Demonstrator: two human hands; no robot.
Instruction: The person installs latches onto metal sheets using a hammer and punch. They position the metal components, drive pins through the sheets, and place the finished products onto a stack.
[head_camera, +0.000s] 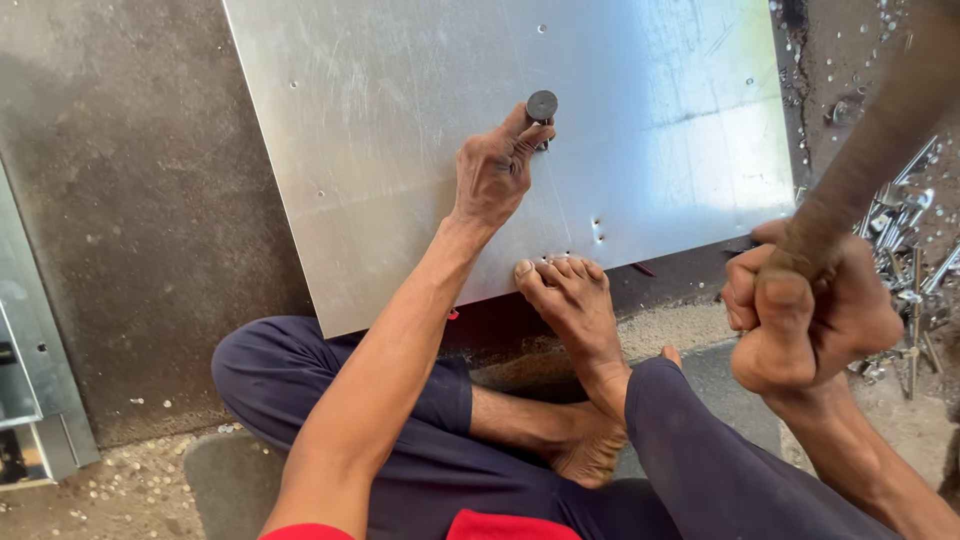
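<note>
A shiny metal sheet (400, 120) lies flat on the dark floor, dotted with small punched holes. My left hand (492, 172) pinches a dark round-headed punch (541, 108) and holds it upright on the sheet. To the right, raised off the sheet, my right hand (805, 318) is clenched around a worn wooden hammer handle (872, 140) that runs up and out of view; the hammer's head is not visible. My bare foot (570, 300) presses its toes on the sheet's near edge, close to a cluster of holes (597, 231).
A pile of bright metal parts and small round slugs (905, 270) lies at the right. A grey metal frame piece (35, 400) sits at the left edge. Slugs are scattered on the gritty ground (110, 480). My legs in dark blue trousers (420, 440) are folded below.
</note>
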